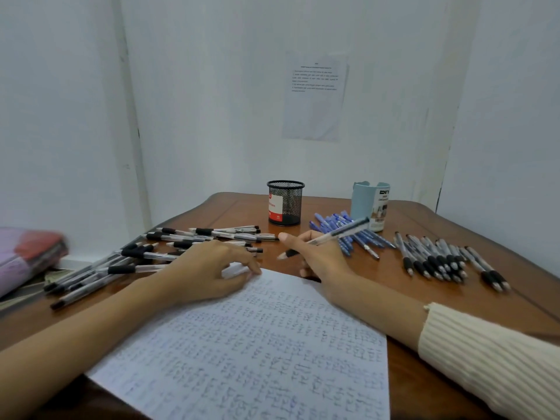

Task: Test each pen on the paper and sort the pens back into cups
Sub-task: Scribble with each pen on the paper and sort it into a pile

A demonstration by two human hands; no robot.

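The right hand (318,256) pinches a clear pen (339,233), tip just off the paper's (272,344) far corner. The left hand (209,268) curls round a small pale object (235,271), too blurred to name. Beyond both hands stand a mesh cup (285,203) and a blue cup (368,204); loose pens (181,247) lie outside each hand on the table (424,298).

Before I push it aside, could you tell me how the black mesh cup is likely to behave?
The mesh cup looks empty and see-through, so it is probably light. It stands upright on the glossy table, so a low push would likely slide it; a push at the rim might tip it. The wire mesh should be stiff.
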